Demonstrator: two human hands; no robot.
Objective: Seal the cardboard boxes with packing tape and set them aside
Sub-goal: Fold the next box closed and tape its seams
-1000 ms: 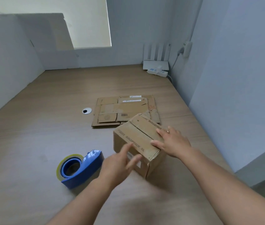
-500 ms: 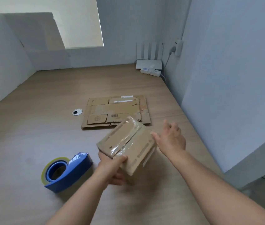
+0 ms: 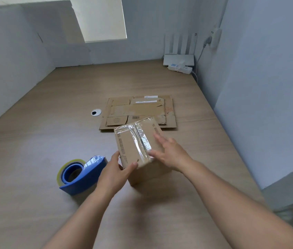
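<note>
A small cardboard box [image 3: 133, 146] stands in the middle of the wooden table, its top flaps closed and covered by a strip of clear packing tape along the seam. My left hand [image 3: 115, 174] grips its near left corner, thumb on top. My right hand [image 3: 170, 152] lies with straight fingers on the right half of the top, touching the tape. A blue tape dispenser [image 3: 81, 174] with a roll of clear tape sits on the table just left of my left hand.
Flattened cardboard boxes [image 3: 138, 112] lie stacked beyond the box. A round cable hole [image 3: 96, 112] is to their left. A white router [image 3: 178, 59] and power strip [image 3: 179, 68] sit at the back right corner. A wall runs along the table's right edge.
The box has been turned over and rotated, so a taped face now shows on top. My left hand moved from reaching to gripping its corner; my right hand came back onto the top.
</note>
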